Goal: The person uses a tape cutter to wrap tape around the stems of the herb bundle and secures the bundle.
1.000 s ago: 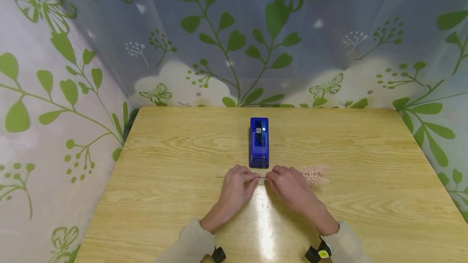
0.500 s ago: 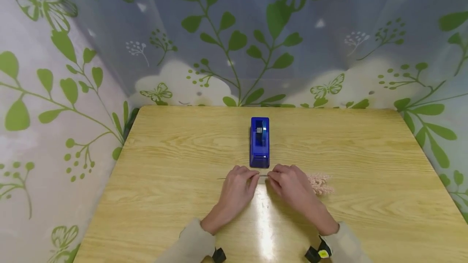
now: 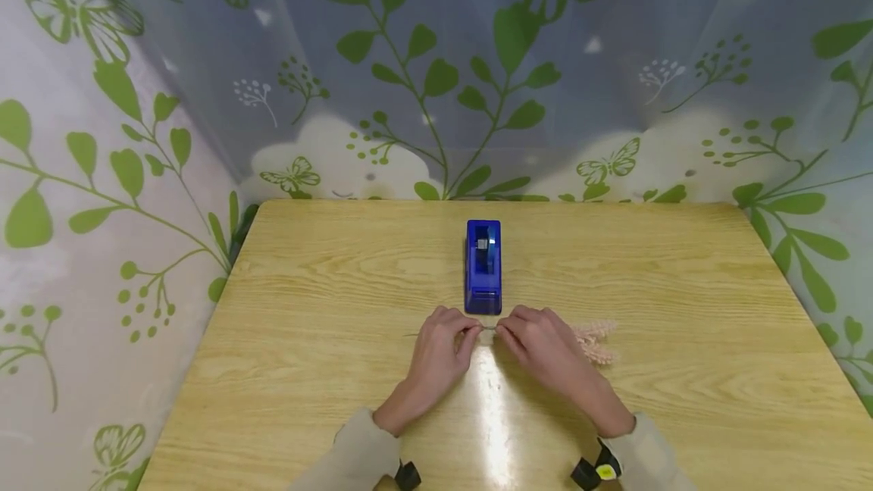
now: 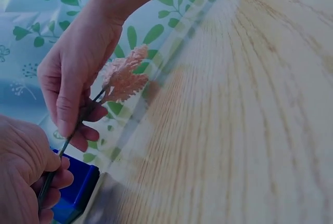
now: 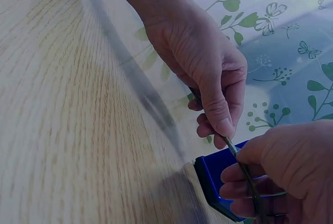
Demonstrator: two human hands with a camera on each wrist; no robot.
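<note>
Both hands pinch the thin dark stem of a flower sprig between thumb and fingers, a short distance apart. My left hand (image 3: 439,343) grips the stem's bare side, and its thin end sticks out to the left. My right hand (image 3: 542,343) holds it nearer the fluffy pink flower head (image 3: 596,342), which shows past the right knuckles. In the left wrist view the flower head (image 4: 125,76) has several feathery tufts. Between the hands a short stretch of stem (image 5: 230,145) looks paler and glossy in the right wrist view. The rest of the stem is hidden by fingers.
A blue tape dispenser (image 3: 483,267) stands just beyond both hands, its front end close to the fingertips. Under everything is a wood-grain table (image 3: 327,271). A cloth patterned with leaves and butterflies (image 3: 443,74) rises behind the table and at its sides.
The flower head has swung slightly toward the table's near edge and its tufts have turned, mostly in the first half second. Both hands stay nearly in place, still pinching the stem.
</note>
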